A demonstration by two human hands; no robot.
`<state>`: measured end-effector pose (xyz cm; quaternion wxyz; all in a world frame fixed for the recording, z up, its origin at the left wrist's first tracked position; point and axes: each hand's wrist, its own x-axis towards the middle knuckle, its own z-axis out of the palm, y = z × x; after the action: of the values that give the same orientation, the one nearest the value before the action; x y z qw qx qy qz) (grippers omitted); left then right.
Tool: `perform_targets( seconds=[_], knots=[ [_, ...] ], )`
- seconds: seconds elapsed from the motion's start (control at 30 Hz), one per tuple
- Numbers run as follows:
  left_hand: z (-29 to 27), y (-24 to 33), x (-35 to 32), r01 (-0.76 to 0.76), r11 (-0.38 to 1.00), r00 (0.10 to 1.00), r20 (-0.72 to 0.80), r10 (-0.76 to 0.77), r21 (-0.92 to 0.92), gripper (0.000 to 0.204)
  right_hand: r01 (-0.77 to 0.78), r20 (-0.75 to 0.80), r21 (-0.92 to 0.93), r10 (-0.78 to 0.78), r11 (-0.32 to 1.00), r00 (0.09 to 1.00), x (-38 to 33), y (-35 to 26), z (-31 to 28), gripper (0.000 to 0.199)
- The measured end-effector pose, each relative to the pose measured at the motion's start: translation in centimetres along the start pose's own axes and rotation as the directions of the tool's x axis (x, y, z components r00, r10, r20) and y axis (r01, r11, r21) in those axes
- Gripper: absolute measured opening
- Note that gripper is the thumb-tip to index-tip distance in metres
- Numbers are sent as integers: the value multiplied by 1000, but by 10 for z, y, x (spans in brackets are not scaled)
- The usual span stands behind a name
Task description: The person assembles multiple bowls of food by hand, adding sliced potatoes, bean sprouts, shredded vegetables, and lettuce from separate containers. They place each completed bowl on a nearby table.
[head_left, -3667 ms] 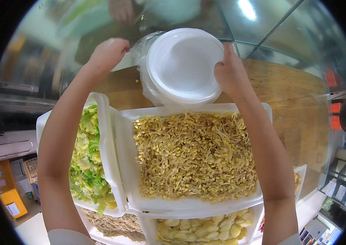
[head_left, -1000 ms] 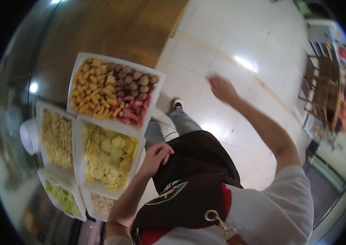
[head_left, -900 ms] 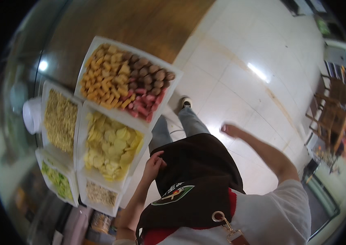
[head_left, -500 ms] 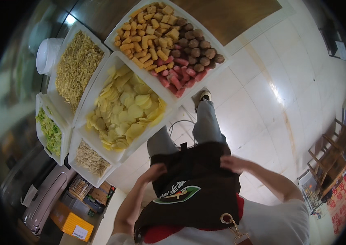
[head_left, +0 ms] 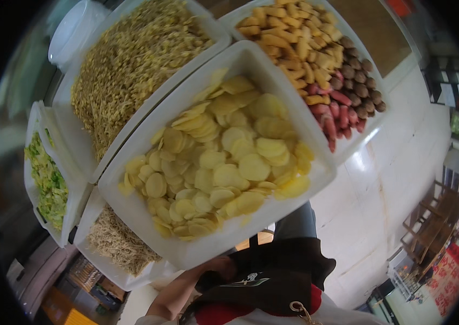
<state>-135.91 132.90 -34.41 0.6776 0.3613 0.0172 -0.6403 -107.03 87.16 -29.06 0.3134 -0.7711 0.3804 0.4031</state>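
Note:
My left hand (head_left: 219,265) is low by the dark apron (head_left: 289,265), just under the near rim of a white tray (head_left: 327,172). Shadow and the tray hide its fingers. My right hand is out of view. Pale yellow slices (head_left: 229,173), which look like potato, fill that tray. Beyond it on the left is a tray of yellowish bean sprouts (head_left: 132,65). The far right tray holds golden fried pieces (head_left: 294,38), brown meatballs (head_left: 359,81) and pink sausage pieces (head_left: 340,116).
Chopped greens (head_left: 47,181) and thin pale shreds (head_left: 118,241) fill two smaller trays at the left. A white round container (head_left: 75,32) stands at the far left. Tiled floor (head_left: 359,200) spreads to the right, with a wooden chair (head_left: 435,216) and a red patterned cloth (head_left: 449,276).
The trays now appear larger and closer, with my body lower in view. My left hand has slipped partly behind the tray rim. My right hand, earlier by the apron, no longer shows.

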Motion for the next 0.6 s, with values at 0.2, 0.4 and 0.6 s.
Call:
perform_targets(
  seconds=[0.2, 0.4, 0.6],
  knots=[
    [-169, -25, 16, 21, 994, 744, -666, 56, 108, 25, 195, 49, -78, -191, 978, 980, -14, -65, 125, 17],
    [-264, -28, 75, 59, 981, 520, -845, 128, 185, 25, 315, 52, -148, -310, 938, 949, -12, -112, 196, 17],
    [-269, -45, 107, 1, 976, 517, -835, 187, 219, 25, 377, 50, -205, -376, 903, 925, 2, -138, 219, 18]
  ],
)
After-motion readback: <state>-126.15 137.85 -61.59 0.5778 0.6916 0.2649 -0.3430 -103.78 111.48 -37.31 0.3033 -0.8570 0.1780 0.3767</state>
